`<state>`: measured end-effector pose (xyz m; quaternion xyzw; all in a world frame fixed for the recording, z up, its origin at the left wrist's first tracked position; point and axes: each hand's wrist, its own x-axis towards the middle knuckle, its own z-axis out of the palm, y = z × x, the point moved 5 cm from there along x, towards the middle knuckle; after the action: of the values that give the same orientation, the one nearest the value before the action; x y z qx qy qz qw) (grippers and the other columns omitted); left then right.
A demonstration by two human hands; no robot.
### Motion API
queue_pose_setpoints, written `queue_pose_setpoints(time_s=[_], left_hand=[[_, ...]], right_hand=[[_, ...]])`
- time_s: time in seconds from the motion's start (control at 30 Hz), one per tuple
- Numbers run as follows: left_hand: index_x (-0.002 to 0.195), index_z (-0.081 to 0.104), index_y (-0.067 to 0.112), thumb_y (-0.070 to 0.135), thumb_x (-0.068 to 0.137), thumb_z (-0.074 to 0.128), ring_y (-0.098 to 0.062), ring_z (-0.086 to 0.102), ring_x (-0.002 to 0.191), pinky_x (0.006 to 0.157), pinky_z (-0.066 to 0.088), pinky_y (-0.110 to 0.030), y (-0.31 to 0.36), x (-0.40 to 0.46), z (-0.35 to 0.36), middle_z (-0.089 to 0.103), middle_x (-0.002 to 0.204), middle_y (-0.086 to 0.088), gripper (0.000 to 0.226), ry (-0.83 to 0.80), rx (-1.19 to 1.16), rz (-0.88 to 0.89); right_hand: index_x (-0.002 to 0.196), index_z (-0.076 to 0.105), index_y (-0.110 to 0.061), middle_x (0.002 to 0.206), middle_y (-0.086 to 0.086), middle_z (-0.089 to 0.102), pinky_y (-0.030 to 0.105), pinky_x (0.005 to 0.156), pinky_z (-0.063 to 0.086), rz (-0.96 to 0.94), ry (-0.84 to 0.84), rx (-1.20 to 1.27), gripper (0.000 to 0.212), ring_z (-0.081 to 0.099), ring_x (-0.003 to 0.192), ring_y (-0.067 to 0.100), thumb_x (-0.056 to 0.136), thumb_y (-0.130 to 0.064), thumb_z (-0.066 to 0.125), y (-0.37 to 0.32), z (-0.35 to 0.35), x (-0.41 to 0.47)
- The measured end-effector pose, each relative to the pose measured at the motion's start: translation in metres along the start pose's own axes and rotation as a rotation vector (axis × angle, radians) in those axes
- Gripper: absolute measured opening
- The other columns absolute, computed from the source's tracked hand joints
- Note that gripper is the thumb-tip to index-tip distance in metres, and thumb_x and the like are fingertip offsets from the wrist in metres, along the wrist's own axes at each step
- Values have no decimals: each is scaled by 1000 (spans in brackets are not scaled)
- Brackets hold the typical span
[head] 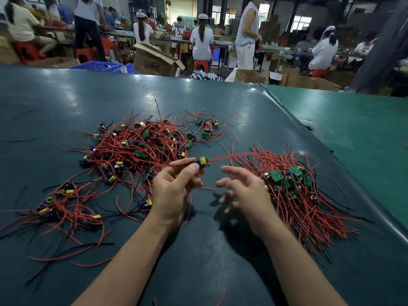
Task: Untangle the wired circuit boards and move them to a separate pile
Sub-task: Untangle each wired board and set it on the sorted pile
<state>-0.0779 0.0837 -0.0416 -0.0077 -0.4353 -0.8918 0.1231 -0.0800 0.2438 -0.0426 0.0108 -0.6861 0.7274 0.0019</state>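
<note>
Left hand (174, 188): its grip pinches one board (202, 162), lifted mid frame so its red wires hang free.
Right hand (245, 191): fingers loose, holding nothing, beside the sorted pile (295, 186) at right.
Tangle (136, 144): left of centre on the worktop (66, 96).

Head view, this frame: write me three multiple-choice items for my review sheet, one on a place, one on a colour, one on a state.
1. Where does the sorted pile lie?
A. right of the hands
B. at the far table edge
C. in a box

2. What colour are most wires?
A. white
B. red
C. green

3. What is the left hand doing?
A. lying flat
B. pinching a circuit board
C. pointing

Key: 1 A, its boards lie stacked beside the right hand. 2 B, red strands fill the tangled heap and the pile alike. 3 B, thumb and fingers close on the board, its wires trailing right.
</note>
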Motion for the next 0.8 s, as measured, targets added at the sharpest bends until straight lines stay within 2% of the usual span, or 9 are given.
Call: queue_pose_setpoints(time_s=[0.1, 0.17, 0.27, 0.37, 0.47, 0.53, 0.63, 0.73, 0.8], left_hand=[[85, 66, 0, -5, 83, 58, -13, 55, 54, 52, 48, -19, -6, -4, 7, 65, 67, -10, 9, -91, 83, -76], [83, 64, -1, -9, 87, 52, -11, 49, 48, 49, 45, -17, -5, -3, 6, 59, 60, -7, 15, -104, 124, -78], [82, 63, 0, -8, 90, 50, -14, 46, 51, 48, 44, -18, -3, -4, 5, 52, 61, -10, 17, -110, 160, -82], [82, 64, 2, -9, 90, 52, -17, 46, 54, 52, 45, -22, -5, -6, 5, 52, 71, -13, 18, -134, 210, -91], [86, 68, 2, -6, 91, 52, -16, 48, 54, 56, 46, -24, -7, -7, 7, 54, 71, -14, 18, -166, 228, -108], [90, 71, 1, 5, 90, 56, -14, 50, 55, 56, 48, -22, -8, -7, 9, 59, 70, -13, 16, -183, 193, -123], [92, 70, -2, 24, 80, 60, -13, 51, 52, 54, 48, -22, -6, -6, 8, 64, 68, -10, 31, -138, 160, -84], [91, 69, -1, 20, 85, 65, -14, 51, 52, 54, 49, -23, 0, -5, 5, 64, 67, -10, 22, -116, 198, -12], [92, 70, 2, 23, 85, 62, -15, 52, 52, 54, 48, -23, 4, -4, 2, 64, 66, -8, 23, -90, 282, 52]], right_hand=[[112, 58, -38, 88, -9, 68, 35, 54, 57, -324, -147, -383, 38, 65, 62, 16, 93, -6, 61, 0, 20, -9], [117, 60, -32, 89, -15, 66, 29, 59, 56, -503, -146, -476, 34, 65, 64, 12, 92, -10, 64, -5, 20, -12], [118, 62, -27, 92, -16, 67, 26, 62, 55, -580, -130, -490, 29, 65, 67, 7, 90, -24, 67, -9, 20, -15], [107, 66, -24, 81, -14, 67, 28, 56, 54, -609, -64, -522, 23, 64, 62, 9, 90, -40, 63, -12, 19, -17], [91, 70, -14, 71, -16, 64, 23, 56, 51, -766, 47, -565, 23, 61, 60, 2, 91, -36, 65, -18, 14, -20], [79, 70, -14, 64, -12, 63, 24, 52, 48, -836, 138, -577, 26, 59, 55, 4, 90, -36, 64, -22, 12, -23], [70, 65, -18, 55, 1, 63, 28, 38, 44, -549, 310, -211, 31, 55, 42, 13, 88, -43, 62, -22, -3, -17], [76, 60, -11, 53, 1, 60, 20, 33, 39, -297, 524, 338, 37, 50, 37, 10, 91, -45, 61, -15, -31, -11], [84, 58, -10, 57, 2, 60, 18, 35, 40, -143, 613, 563, 41, 51, 39, 9, 87, -51, 60, -6, -45, -6]])
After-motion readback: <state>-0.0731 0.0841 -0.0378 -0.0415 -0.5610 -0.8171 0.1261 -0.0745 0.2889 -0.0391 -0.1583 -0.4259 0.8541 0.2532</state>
